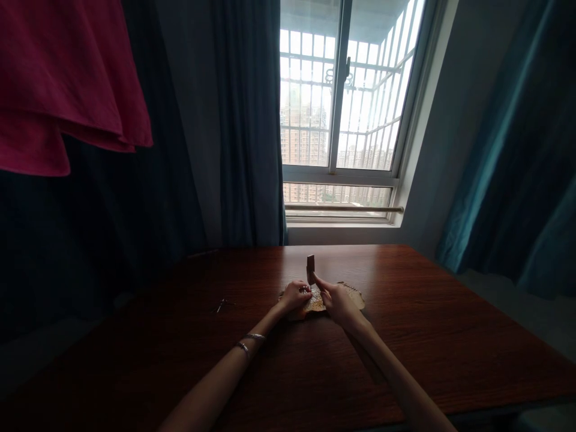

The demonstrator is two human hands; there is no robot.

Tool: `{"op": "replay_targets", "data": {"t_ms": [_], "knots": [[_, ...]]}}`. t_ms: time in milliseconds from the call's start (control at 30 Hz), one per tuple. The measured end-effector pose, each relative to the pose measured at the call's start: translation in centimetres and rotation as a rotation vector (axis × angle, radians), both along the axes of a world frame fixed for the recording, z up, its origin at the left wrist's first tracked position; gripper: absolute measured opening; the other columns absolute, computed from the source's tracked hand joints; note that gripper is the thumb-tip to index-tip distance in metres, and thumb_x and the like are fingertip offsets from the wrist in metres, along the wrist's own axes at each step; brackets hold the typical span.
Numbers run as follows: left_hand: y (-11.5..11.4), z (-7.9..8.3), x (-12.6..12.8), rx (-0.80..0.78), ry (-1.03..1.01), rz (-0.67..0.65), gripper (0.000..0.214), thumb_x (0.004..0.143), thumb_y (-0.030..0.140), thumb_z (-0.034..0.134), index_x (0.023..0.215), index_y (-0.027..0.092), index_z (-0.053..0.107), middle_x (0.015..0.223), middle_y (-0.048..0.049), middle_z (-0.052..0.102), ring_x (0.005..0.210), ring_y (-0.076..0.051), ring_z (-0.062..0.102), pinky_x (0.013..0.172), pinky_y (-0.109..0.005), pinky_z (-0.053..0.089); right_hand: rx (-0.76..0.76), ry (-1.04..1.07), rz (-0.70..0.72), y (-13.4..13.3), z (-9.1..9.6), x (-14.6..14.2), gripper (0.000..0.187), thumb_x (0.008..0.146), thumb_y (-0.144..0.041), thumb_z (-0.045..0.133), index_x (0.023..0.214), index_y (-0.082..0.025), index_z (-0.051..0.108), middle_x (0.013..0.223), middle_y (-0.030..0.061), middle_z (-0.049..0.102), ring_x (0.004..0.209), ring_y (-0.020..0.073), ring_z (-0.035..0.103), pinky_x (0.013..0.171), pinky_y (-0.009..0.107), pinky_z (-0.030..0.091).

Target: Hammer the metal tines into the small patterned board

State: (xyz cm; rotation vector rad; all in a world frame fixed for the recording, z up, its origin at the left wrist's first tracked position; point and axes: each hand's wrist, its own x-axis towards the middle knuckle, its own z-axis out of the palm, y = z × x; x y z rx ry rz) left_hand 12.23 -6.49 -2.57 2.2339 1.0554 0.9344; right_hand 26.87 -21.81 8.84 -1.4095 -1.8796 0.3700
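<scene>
On the table lies a flat tan piece (317,303) with dark specks and an uneven edge; its material is unclear. My left hand (297,294) rests at its left side, fingers pinched around a thin, nail-like pin (310,288) that stands roughly upright. My right hand (337,303) is closed on a hammer, over the piece's right part. The hammer's dark brown head (310,269) is just above the pin; whether they touch I cannot tell. Part of its handle (365,355) shows beneath my right forearm.
A few thin metal bits (221,305) lie left of my hands on the brown wooden table (405,336). Behind the table are a barred window (337,175) and dark blue curtains (249,120). Pink cloth (76,78) hangs at upper left.
</scene>
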Motion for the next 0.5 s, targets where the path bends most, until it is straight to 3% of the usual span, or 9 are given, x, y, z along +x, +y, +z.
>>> {"op": "replay_targets", "data": {"t_ms": [167, 333, 500], "knots": [[-0.17, 0.23, -0.03, 0.013, 0.01, -0.002, 0.018, 0.069, 0.034, 0.063, 0.072, 0.016, 0.068, 0.08, -0.0028, 0.066, 0.072, -0.015, 0.058, 0.068, -0.024, 0.042, -0.008, -0.013, -0.073, 0.03, -0.07, 0.03, 0.056, 0.085, -0.012, 0.041, 0.14, -0.022, 0.038, 0.09, 0.0062, 0.073, 0.08, 0.0123, 0.066, 0.075, 0.017, 0.044], [-0.32, 0.34, -0.01, 0.002, 0.017, 0.02, 0.018, 0.069, 0.032, 0.063, 0.072, 0.016, 0.069, 0.08, -0.0032, 0.066, 0.072, -0.016, 0.059, 0.068, -0.024, 0.042, 0.006, -0.011, -0.021, 0.0, 0.01, 0.0, 0.058, 0.083, -0.009, 0.043, 0.139, -0.024, 0.04, 0.097, 0.0062, 0.072, 0.085, 0.0119, 0.065, 0.077, 0.016, 0.043], [-0.34, 0.39, -0.03, -0.003, 0.016, 0.02, 0.019, 0.069, 0.034, 0.063, 0.072, 0.016, 0.069, 0.081, -0.0029, 0.067, 0.072, -0.016, 0.059, 0.066, -0.024, 0.041, -0.006, -0.025, -0.078, 0.09, -0.04, -0.01, 0.056, 0.085, -0.012, 0.041, 0.14, -0.023, 0.039, 0.091, 0.0061, 0.073, 0.079, 0.0123, 0.066, 0.073, 0.017, 0.044]]}}
